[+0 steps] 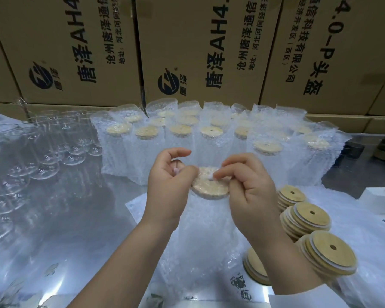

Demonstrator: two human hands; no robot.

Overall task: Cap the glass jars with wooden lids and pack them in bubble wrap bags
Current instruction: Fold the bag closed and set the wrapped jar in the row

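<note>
The workpiece is the clear bubble wrap bag [200, 232] standing upright on the reflective table [80, 221], directly in front of the person. The round wooden lid with a centre hole [209, 186] shows through the film near the bag's top. The glass jar under it cannot be made out behind the film.

Hand state: the left hand [168, 178] pinches the bag's upper edge on the left side of the lid. The right hand [249, 190] pinches the film just above the lid's centre hole. Both hands are clamped on the bag, none on the lid itself.

Governing relation: the bag's long axis runs vertically, with the lid between the two hands and slightly below the fingertips. Neither hand is clearly nearer.

The row of packed bubble wrap bags [211, 134] stands beyond the hands, away from the person (the probable set-down area). The next move therefore likely runs forward. The stacks of loose wooden lids [309, 216] lie near the right forearm, so clearance there is tight.
</note>
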